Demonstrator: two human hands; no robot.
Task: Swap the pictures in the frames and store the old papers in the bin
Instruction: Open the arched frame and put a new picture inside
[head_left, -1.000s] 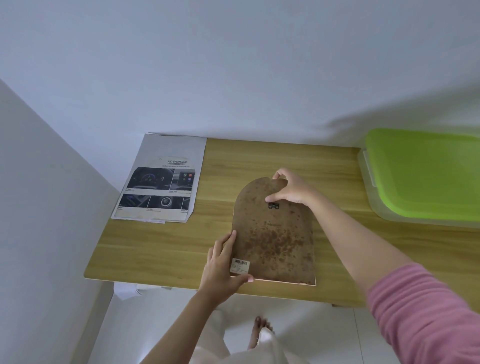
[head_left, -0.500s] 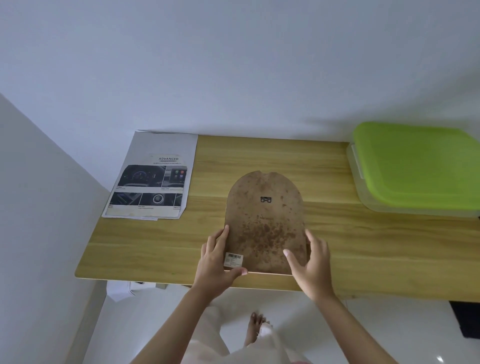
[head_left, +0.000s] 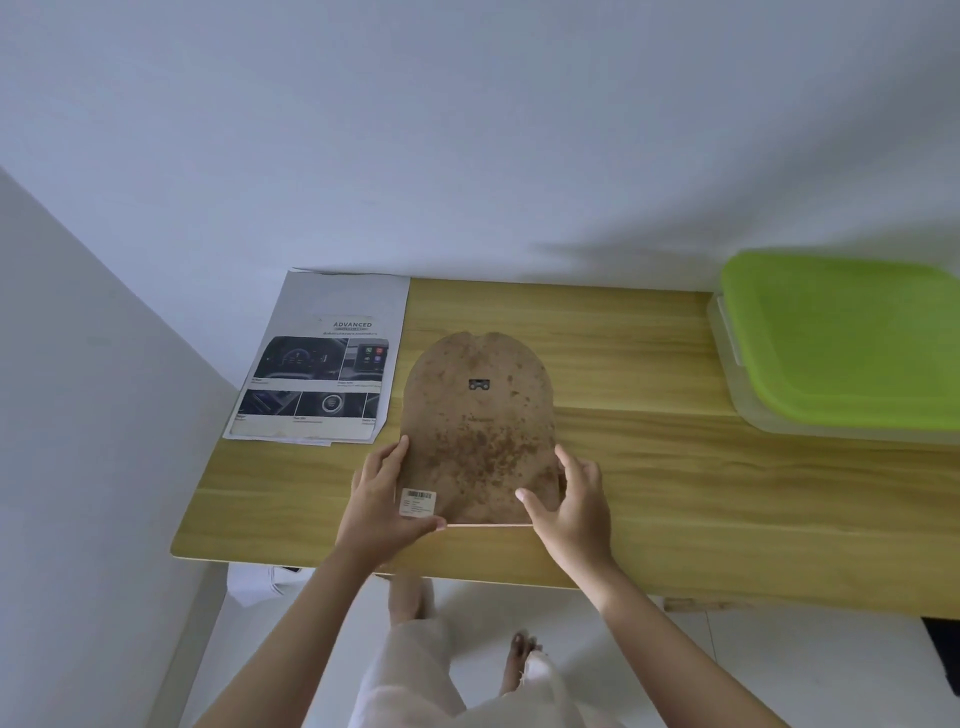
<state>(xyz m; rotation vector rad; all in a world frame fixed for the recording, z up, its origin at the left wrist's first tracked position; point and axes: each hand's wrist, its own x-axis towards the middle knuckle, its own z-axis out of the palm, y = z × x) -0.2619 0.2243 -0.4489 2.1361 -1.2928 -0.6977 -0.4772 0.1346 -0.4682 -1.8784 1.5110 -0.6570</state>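
A pale wall is met at the far edge by a wooden tabletop (head_left: 649, 364), and white floor is seen below its near edge. At the centre of the tabletop a frame (head_left: 478, 426) is laid face down, its brown, stained backing and small hanger turned up; this is judged to be so that the back can be opened and the picture reached. A barcode label (head_left: 417, 502) is stuck at its 7 o'clock corner. A printed sheet (head_left: 322, 364) is kept at 10 o'clock of the frame, just beside it and apart, presumably as paper for the swap. A bin (head_left: 841, 338) with a green lid is set at 2 o'clock, well apart, lid on, so the stored papers are judged not yet put away.

The frame is held at its two near corners. The left hand (head_left: 382, 506) is placed on the left edge, fingers running up the side and thumb across the near edge under the label. The right hand (head_left: 571, 501) is set against the right edge, thumb lying on the backing. Both grips are partly curled round the edges, closed on the frame rather than spread flat. Whether the frame is lifted from the tabletop cannot be told.
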